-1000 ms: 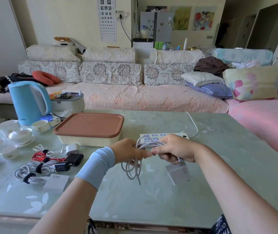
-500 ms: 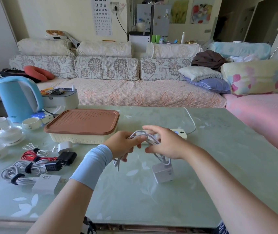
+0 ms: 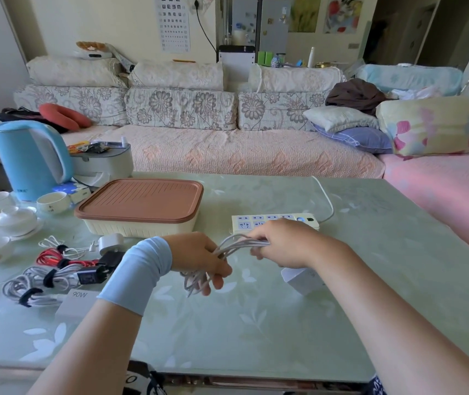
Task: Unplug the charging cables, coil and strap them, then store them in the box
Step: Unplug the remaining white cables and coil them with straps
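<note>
Person's left hand [image 3: 199,259], wearing a light-blue fabric sleeve [image 3: 136,276] at the wrist, is gripping a bundle of white charging cable [image 3: 240,243]. Its fingers are curling round the loops, and the loop ends are hanging out below the fist. The right hand [image 3: 283,246] is gripping the other side of the same bundle with fingers curled under, and the strands are running between the two hands. Both hands are holding the bundle in the air over the pale green glass-topped table [image 3: 256,332], just in front of the white multi-socket power strip [image 3: 244,223].

A white square charger brick [image 3: 303,282] is showing below the right wrist; cannot tell if it is hanging or resting on the table.

The cream rectangular plastic box with a brown lid [image 3: 142,201] is sitting behind and left of the hands, lid on, just left of the power strip.

Left of the left forearm these are lying close together on the table:
- a grey-white cable coil with black straps [image 3: 39,279]
- a red strapped cable [image 3: 52,258]
- a thin white cable [image 3: 53,243]
- a black plug adapter [image 3: 90,276]
- a small white plug [image 3: 110,241]
- a flat white adapter marked 90W [image 3: 76,302]

A light-blue electric kettle [image 3: 30,158] and white ceramic cups [image 3: 52,202] are standing at the far left. A floral-covered sofa [image 3: 227,132] is running behind the table.
</note>
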